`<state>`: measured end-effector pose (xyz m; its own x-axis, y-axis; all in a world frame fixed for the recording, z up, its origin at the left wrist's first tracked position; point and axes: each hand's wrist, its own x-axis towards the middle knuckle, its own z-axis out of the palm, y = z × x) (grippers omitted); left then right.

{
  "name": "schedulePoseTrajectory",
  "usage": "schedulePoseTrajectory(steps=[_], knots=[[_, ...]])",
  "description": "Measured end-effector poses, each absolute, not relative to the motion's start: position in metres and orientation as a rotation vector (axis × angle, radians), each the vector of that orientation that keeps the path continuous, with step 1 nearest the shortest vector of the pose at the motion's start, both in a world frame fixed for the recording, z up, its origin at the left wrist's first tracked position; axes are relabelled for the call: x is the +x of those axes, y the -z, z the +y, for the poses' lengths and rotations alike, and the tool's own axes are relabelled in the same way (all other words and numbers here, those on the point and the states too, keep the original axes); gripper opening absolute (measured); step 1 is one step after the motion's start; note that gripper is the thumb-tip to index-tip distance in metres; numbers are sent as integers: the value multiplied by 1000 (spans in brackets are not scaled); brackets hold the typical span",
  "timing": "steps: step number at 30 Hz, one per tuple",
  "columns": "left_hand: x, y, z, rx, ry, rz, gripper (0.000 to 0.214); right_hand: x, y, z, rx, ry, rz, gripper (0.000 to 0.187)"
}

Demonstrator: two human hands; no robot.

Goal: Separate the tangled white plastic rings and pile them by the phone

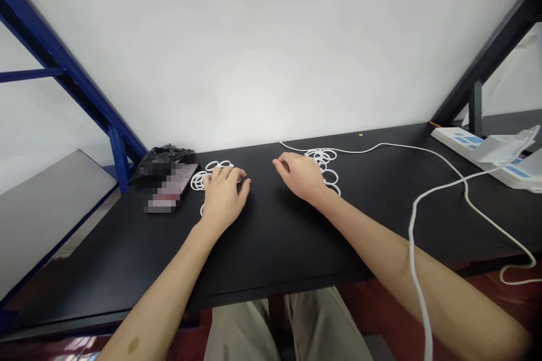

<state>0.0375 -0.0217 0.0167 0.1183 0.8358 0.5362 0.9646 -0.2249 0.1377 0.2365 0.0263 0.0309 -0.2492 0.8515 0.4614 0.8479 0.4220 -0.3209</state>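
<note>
On the black table [271, 248] lie two loose groups of thin white rings. My left hand [223, 190] rests over the left rings [198, 181], palm down, its fingers apart and slightly bent. It covers part of that group, and I see nothing gripped in it. To the right, my right hand [301, 174] is closed, thumb and fingers curled together and pointing left. Whatever it may hold is hidden. Just beyond and beside its wrist are the right rings [330, 176], some overlapping each other and some partly behind the hand.
A phone-like slab [173, 187], partly blurred out, lies left beside a crumpled black plastic bag [163, 159]. White power strips [486, 152] sit at the far right. One white cable [383, 145] runs along the back, and another [412, 225] hangs across my right forearm.
</note>
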Motion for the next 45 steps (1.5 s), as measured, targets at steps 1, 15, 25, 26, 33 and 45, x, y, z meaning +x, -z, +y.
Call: schedulePoseTrajectory(steps=[1, 15, 25, 26, 33, 45], knots=[[40, -16, -22, -2219, 795, -1754, 16, 236, -31, 26, -1429, -11, -2100, 30], [57, -20, -32, -2660, 1204, -1639, 36, 221, -37, 3, -964, -579, -1817, 25], [63, -32, -38, -3021, 1541, -1864, 20, 213, -39, -6, -824, -1112, -1463, 33], [64, -33, -39, -3034, 1505, -1893, 20, 214, -40, -6, -818, -1109, -1444, 33], [63, -30, -37, -3024, 1441, -1857, 30, 214, -38, -5, -917, -801, -1602, 24], [52, -23, -28, -2566, 1334, -1730, 29, 217, -26, 11, -930, -1126, -1690, 25]])
